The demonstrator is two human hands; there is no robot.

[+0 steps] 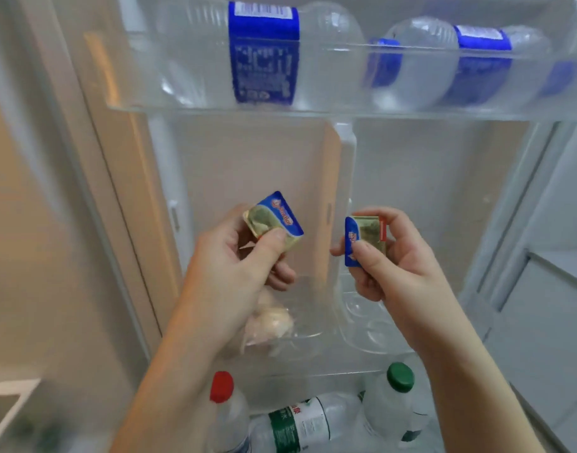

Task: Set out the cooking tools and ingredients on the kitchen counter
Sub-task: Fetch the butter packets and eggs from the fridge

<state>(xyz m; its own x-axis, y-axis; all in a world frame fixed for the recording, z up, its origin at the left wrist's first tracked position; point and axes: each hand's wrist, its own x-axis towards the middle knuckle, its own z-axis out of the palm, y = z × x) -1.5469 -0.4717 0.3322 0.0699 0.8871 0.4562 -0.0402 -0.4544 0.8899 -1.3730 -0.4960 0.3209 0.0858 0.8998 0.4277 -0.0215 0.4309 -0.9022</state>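
Observation:
I am facing the open fridge door. My left hand (244, 256) pinches a small butter portion pack (274, 220) with a blue and gold foil lid, thumb on its lower edge. My right hand (388, 256) holds a second butter portion pack (365, 238) of the same kind, turned on its side, with fingers curled round it. Both packs are held in the air in front of the middle door shelf, a hand's width apart.
The top door shelf (313, 109) holds clear water bottles (264, 53) with blue labels lying sideways. A clear tray (362, 322) and a pale bag of food (270, 322) sit below my hands. The bottom rack holds a red-capped bottle (221, 387), a green-capped bottle (400, 376) and a green-labelled one (300, 423).

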